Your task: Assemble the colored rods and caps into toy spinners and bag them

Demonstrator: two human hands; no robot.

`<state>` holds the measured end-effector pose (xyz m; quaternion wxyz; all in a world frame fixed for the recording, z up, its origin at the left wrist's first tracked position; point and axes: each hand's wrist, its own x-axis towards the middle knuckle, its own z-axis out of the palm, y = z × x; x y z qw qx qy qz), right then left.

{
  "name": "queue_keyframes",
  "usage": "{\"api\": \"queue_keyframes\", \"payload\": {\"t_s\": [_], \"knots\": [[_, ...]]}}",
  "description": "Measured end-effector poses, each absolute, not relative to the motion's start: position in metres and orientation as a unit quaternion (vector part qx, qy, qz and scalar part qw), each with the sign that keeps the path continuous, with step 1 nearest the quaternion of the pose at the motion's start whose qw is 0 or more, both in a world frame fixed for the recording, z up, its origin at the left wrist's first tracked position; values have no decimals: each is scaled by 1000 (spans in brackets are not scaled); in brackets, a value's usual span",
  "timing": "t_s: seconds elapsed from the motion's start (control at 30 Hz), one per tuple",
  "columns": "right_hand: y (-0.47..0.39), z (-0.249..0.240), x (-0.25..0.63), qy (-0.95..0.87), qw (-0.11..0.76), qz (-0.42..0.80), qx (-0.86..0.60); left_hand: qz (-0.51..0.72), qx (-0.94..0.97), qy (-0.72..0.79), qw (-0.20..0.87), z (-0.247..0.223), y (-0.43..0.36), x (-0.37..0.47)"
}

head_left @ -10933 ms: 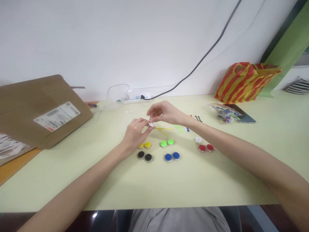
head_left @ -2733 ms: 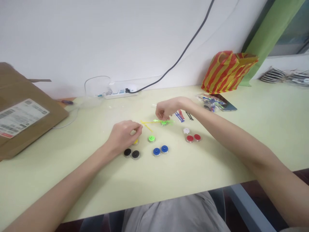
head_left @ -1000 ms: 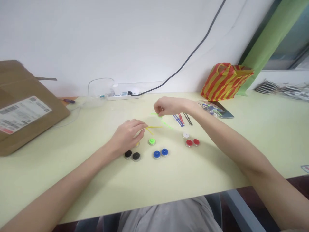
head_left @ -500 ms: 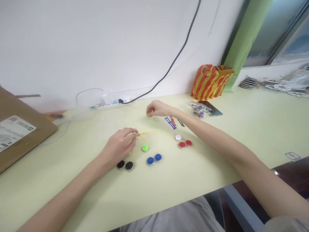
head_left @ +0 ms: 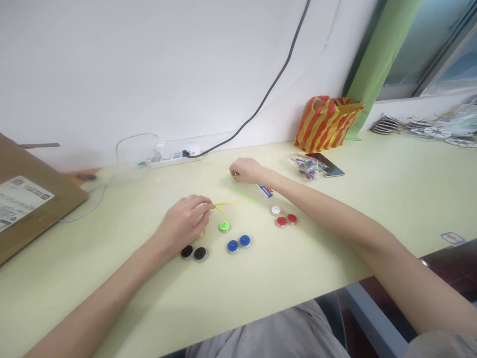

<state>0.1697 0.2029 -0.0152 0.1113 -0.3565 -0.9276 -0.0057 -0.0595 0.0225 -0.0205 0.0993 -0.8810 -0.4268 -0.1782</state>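
Note:
My left hand pinches thin yellow strips over the table. Under and beside it sit two black discs and a partly hidden yellow one. Farther back, my right hand has its fingers closed at a small green piece, mostly hidden by them. Green strips lie just in front of it. A green disc, two blue discs, a white disc and two red discs rest nearer me. Blue and red strips are partly covered by my right forearm.
A striped bag stands by the wall, with a plastic bag of parts and a dark tablet before it. A power strip lies along the wall; a cardboard box is at left.
My right hand has moved slightly to the right with its fingers still closed. The forearm now covers the black strips and more of the red ones. My left hand has hardly moved.

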Motion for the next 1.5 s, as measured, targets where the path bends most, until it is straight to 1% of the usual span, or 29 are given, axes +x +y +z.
{"api": "queue_keyframes", "payload": {"t_s": [0.13,0.23,0.3,0.4,0.5,0.57,0.6,0.7,0.8,0.93,1.07,1.2,1.4,1.5], "knots": [[207,-9,175,-926,111,-20,-362,-180,-880,-427,99,-21,23,-60],[207,7,180,-921,119,-25,-370,-181,-879,-430,96,-22,23,-60],[200,22,183,-919,140,-21,-369,-182,-879,-431,94,-22,24,-61],[173,42,190,-924,177,-20,-338,-187,-880,-430,81,-21,23,-59],[131,50,205,-939,154,-54,-302,-192,-889,-412,53,-19,21,-56],[104,45,219,-945,122,-66,-296,-185,-901,-391,37,-17,18,-54],[93,39,225,-945,120,-62,-298,-182,-905,-383,32,-17,17,-54],[79,15,243,-929,177,-31,-323,-177,-909,-376,27,-15,15,-53],[88,-12,253,-908,241,0,-342,-186,-901,-390,30,-15,15,-54],[106,-31,260,-898,268,-6,-349,-205,-875,-436,37,-14,16,-58],[111,-30,264,-906,272,-42,-323,-202,-857,-473,25,-14,17,-62],[104,-24,266,-920,269,-49,-281,-179,-838,-516,-6,-14,18,-64],[93,-18,266,-924,316,-68,-205,-162,-840,-517,-20,-16,19,-64],[86,-16,262,-924,322,-82,-190,-148,-842,-518,-24,-16,20,-64]]}}
